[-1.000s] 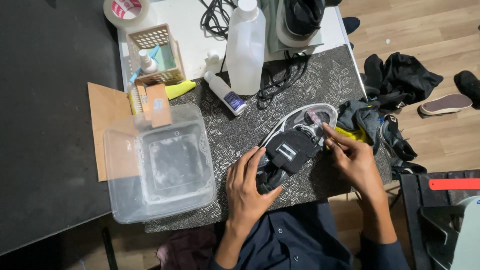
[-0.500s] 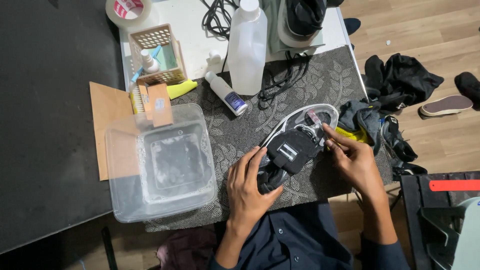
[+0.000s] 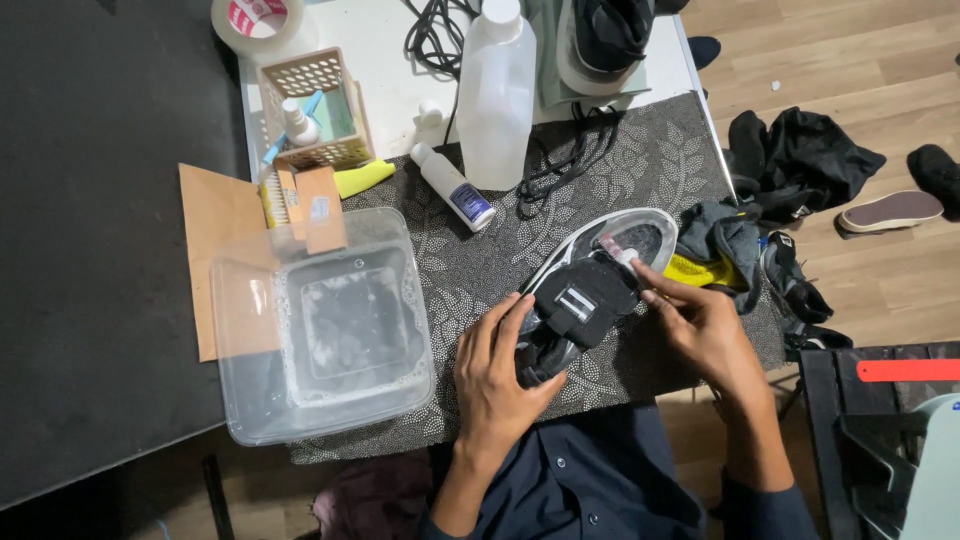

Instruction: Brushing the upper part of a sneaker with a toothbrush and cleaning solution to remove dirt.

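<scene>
Barely any shift vs earlier: I see left hand [image 3: 497, 375] still clamping shoe [image 3: 585, 290] mid-frame, right hand [image 3: 700, 325] fingertips pinching its tongue. Looks light, soft upper; grip by sole.

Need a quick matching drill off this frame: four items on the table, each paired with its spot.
Things:
1. black shoe
2. clear plastic tub
3. white bottle
4. tape roll

Places:
a. top edge of the view, above the lattice basket
b. under the left hand and right hand
c. standing upright, right of the basket
d. left of the hands, soapy water inside

Pairs: 1-b, 2-d, 3-c, 4-a
</scene>
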